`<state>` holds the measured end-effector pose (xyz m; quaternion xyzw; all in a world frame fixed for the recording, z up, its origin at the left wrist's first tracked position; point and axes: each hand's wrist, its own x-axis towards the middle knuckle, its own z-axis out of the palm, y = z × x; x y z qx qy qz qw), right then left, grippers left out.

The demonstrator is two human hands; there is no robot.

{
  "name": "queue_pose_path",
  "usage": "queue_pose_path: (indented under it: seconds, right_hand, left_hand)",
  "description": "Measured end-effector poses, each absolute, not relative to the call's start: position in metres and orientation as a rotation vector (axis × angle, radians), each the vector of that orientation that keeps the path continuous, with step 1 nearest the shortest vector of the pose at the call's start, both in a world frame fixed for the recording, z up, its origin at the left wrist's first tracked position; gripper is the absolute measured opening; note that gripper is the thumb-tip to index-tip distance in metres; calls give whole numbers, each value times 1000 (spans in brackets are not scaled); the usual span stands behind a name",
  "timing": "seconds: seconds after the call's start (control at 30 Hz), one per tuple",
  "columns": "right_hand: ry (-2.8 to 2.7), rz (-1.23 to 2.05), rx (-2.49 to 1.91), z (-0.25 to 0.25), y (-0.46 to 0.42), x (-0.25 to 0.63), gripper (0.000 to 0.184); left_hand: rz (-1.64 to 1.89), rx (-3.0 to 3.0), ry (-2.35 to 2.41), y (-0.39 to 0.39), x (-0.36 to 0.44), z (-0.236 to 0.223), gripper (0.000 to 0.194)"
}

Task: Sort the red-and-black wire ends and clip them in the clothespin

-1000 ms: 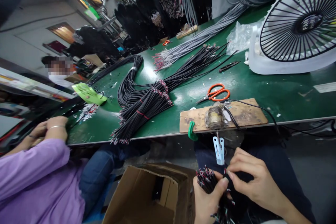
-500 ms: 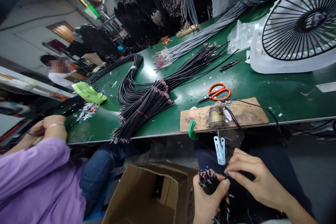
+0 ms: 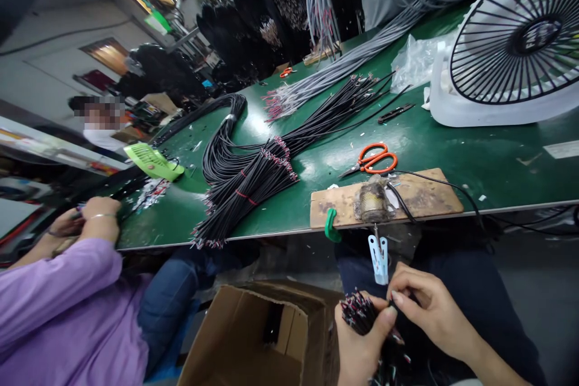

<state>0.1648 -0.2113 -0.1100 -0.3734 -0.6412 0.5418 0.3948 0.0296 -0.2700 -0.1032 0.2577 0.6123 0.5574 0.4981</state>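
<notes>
My left hand (image 3: 364, 338) is wrapped round a bundle of short black cables (image 3: 357, 312) whose stripped ends show red and white wires. Close against its thumb, my right hand (image 3: 423, 304) pinches the end of a single black cable; the fingertips cover most of that end. Just above the hands, a light blue clothes peg (image 3: 379, 259) hangs from the shaft of a small motor (image 3: 373, 200). The motor is fixed on a wooden board (image 3: 429, 196) at the table's edge, beside a green clamp (image 3: 332, 226).
On the green table (image 3: 316, 211) lie orange-handled scissors (image 3: 379, 158), tied black cable bundles (image 3: 248, 184) and grey cables (image 3: 362, 54). A white fan (image 3: 497, 111) stands at right. An open cardboard box (image 3: 253, 338) sits left of my hands; a co-worker in a purple sleeve (image 3: 67, 289) works farther left.
My right hand has shifted slightly down and left, its fingers now closed tighter on the cable end by my left thumb. Across the table, another person's hand with grey cables has come into view.
</notes>
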Motion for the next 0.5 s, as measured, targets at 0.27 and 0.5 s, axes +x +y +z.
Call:
queue_pose_path:
  seconds: [0.27, 0.5]
  right_hand:
    - [-1805, 1132, -844, -104, -208, 176, 15]
    - [-2011, 793, -862, -109, -214, 179, 21]
  left_hand:
    - [1376, 850, 1675, -274, 24, -109, 23]
    - [1283, 1027, 1803, -269, 25, -94, 17]
